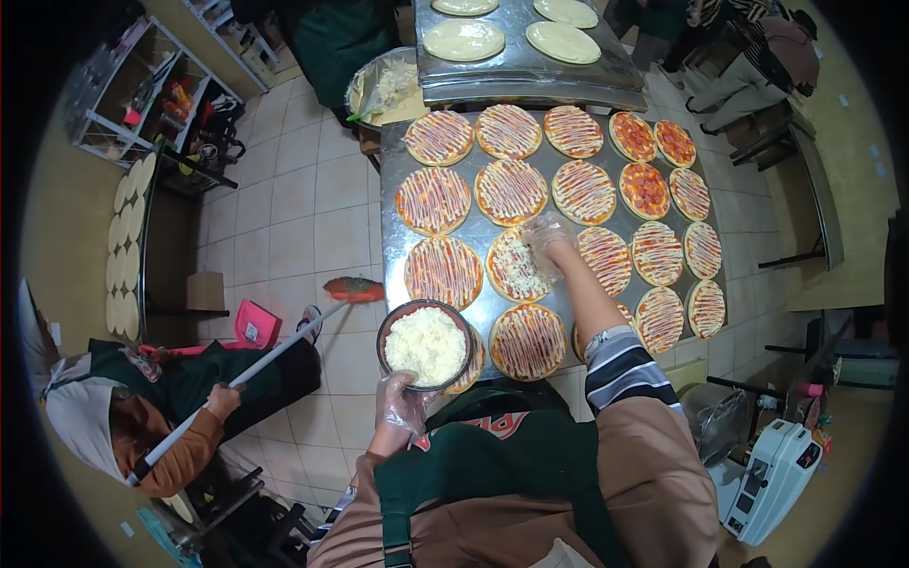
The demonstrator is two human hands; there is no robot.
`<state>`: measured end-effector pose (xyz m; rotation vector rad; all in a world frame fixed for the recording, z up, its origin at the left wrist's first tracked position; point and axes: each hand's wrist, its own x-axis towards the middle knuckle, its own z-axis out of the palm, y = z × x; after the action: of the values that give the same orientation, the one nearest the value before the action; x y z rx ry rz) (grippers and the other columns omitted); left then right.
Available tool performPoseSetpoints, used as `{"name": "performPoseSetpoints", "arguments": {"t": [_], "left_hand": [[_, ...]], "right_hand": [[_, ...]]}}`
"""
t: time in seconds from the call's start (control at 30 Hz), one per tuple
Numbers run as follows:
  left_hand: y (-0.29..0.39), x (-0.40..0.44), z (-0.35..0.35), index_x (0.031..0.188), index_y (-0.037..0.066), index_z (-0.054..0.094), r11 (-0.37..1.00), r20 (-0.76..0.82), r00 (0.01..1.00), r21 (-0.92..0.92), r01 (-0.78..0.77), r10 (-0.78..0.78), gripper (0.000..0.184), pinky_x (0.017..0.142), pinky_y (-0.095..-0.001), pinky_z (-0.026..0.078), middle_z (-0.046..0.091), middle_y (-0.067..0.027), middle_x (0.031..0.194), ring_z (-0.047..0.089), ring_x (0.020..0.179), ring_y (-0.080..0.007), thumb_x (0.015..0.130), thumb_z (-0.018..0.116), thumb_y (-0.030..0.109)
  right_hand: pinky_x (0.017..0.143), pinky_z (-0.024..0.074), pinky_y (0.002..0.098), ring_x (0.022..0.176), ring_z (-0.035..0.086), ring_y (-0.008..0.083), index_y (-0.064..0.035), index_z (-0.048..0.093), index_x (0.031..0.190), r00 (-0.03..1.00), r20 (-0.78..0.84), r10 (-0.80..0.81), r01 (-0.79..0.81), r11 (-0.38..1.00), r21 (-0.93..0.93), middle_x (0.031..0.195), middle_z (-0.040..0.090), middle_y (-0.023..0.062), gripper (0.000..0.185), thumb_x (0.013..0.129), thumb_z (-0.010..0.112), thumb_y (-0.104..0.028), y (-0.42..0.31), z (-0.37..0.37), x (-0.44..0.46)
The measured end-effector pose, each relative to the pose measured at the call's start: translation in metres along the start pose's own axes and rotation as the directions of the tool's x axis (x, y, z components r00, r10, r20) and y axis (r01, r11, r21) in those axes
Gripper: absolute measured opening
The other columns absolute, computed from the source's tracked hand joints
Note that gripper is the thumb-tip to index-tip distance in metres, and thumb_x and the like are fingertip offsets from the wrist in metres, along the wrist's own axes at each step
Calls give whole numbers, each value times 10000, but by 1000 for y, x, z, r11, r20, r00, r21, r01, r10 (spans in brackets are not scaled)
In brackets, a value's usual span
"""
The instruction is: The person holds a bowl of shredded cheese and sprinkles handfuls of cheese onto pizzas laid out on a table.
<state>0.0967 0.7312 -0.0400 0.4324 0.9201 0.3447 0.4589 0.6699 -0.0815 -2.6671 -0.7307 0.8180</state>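
Observation:
My left hand, in a clear plastic glove, grips the near rim of a dark round bowl heaped with white shredded cheese. The bowl is over the table's near left part and partly covers a pizza behind it. My right hand, also gloved, is over the right edge of a pizza that has white shreds on it. Its fingers are bent, and whatever they hold is hidden. Around it lie several pizzas with pale sauce stripes, such as one just beyond.
Pepperoni pizzas lie at the table's far right. Dough rounds lie on a metal surface beyond, with a large bowl beside it. At left, a person holds a broom near a pink dustpan.

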Motion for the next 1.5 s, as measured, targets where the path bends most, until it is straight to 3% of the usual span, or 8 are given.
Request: {"name": "performPoseSetpoints", "arguments": {"t": [0.27, 0.43, 0.6, 0.7, 0.8, 0.9, 1.07, 1.5], "left_hand": [[-3, -4, -16, 1199, -31, 320, 999, -1, 1000, 53, 6, -6, 555, 751, -398, 500, 455, -196, 1142, 524, 984, -303, 695, 458, 156], [-4, -5, -15, 994, -37, 414, 1000, -30, 999, -4, -25, 25, 358, 590, -330, 485, 502, -167, 984, 553, 780, -250, 686, 483, 131], [-7, -1, -11, 1125, -29, 374, 997, -1, 1000, 76, 8, -8, 495, 654, -373, 504, 493, -182, 1063, 560, 865, -284, 678, 493, 146], [-11, -1, 4, 1090, -31, 396, 996, -113, 993, 86, -7, 17, 461, 624, -366, 503, 509, -179, 1009, 570, 815, -276, 671, 502, 130], [-20, 6, 9, 1066, -32, 411, 990, 29, 999, 140, -26, 23, 439, 635, -375, 503, 521, -166, 950, 571, 771, -263, 665, 504, 120], [-21, -6, 44, 1044, -45, 428, 976, 33, 994, 191, -106, 102, 428, 610, -370, 496, 531, -152, 898, 574, 730, -255, 658, 508, 121], [-39, 4, 50, 986, -78, 467, 990, 107, 994, 138, 10, -25, 389, 548, -345, 474, 549, -141, 847, 576, 701, -250, 641, 495, 98], [-110, 8, 148, 995, -91, 462, 998, 122, 992, 45, 38, -44, 383, 721, -437, 498, 539, -187, 934, 571, 837, -304, 634, 475, 37]], "right_hand": [[748, 453, 347, 892, 568, 267, -113, 619, 910, 995, 38, -94, 95, 995, -17, 959, 592, 113, 231, 727, 543, -231, -26, 10, -15], [742, 457, 349, 874, 572, 285, -106, 621, 913, 921, 185, -344, 376, 907, -188, 930, 594, 145, 227, 714, 553, -192, -25, 29, -26], [712, 473, 280, 759, 601, 174, -97, 629, 904, 999, 24, 23, -29, 956, 292, 860, 627, 93, 194, 717, 610, -142, -52, 4, -84], [660, 465, 210, 748, 572, 91, -75, 633, 899, 902, 240, -360, 33, 610, 792, 796, 626, 6, 190, 717, 620, -24, -57, 12, -117], [840, 415, 334, 961, 542, 213, -89, 552, 1072, 755, 139, -641, 626, 768, 137, 1067, 554, 117, 330, 782, 540, -247, -85, 12, -169], [891, 366, 361, 1055, 474, 277, -21, 493, 1117, 711, 118, -693, 703, 693, -159, 1142, 484, 181, 394, 792, 494, -245, -88, 35, -180], [931, 333, 338, 1126, 415, 267, -7, 352, 1227, 647, 637, -418, 701, 655, -282, 1227, 408, 178, 568, 745, 548, -234, -77, -21, -191], [788, 452, 349, 953, 548, 248, -59, 536, 990, 761, 289, -581, 649, 697, -306, 984, 568, 133, 324, 676, 578, -125, 20, -49, -162]]}}
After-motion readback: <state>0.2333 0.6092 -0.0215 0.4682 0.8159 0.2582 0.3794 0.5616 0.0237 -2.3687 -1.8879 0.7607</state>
